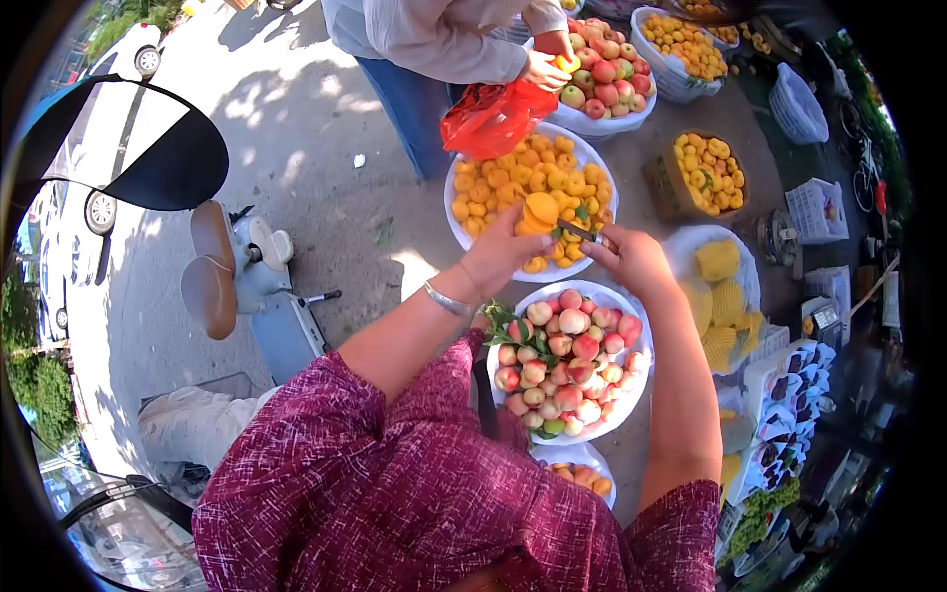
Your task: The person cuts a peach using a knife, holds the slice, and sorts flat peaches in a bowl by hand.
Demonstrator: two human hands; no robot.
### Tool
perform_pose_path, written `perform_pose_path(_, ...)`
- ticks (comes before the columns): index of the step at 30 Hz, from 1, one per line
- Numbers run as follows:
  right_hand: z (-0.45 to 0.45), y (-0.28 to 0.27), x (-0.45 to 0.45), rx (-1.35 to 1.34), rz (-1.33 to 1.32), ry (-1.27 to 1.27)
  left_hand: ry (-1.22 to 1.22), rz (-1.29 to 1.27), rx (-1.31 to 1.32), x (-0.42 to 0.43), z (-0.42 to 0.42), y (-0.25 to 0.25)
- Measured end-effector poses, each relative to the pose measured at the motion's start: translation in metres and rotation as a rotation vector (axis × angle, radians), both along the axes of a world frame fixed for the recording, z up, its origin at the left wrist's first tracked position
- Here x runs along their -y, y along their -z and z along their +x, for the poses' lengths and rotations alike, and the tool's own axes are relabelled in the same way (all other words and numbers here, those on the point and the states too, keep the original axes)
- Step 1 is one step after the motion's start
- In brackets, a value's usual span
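Observation:
My left hand [503,252] is closed around a yellow-orange fruit [541,211] above a white-lined basket of similar fruit [483,183]. To its right, my right hand [623,255] grips a small dark knife [579,232], whose tip points toward the fruit. Just below my hands, a second white-lined basket [646,360] holds pink and red peaches [567,345] with some green leaves.
A person in a light shirt [424,39] stands at the top, holding a red plastic bag [498,116] beside a basket of apples [607,74]. A scooter [261,266] stands at the left. At the right are a crate of yellow fruit [708,173] and a white crate [817,209].

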State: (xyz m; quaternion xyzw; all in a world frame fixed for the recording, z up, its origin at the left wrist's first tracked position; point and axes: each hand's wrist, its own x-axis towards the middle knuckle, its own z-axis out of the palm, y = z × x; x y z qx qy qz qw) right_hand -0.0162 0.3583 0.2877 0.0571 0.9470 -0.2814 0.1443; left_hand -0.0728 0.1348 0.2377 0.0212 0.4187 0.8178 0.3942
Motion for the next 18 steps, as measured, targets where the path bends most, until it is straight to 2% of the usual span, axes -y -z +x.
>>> perform_pose_path(18, 0.034, -0.010, -0.017, -0.029, -0.157, 0.007, 0.033, 0.048, -0.030, 0.003, -0.004, 0.004)
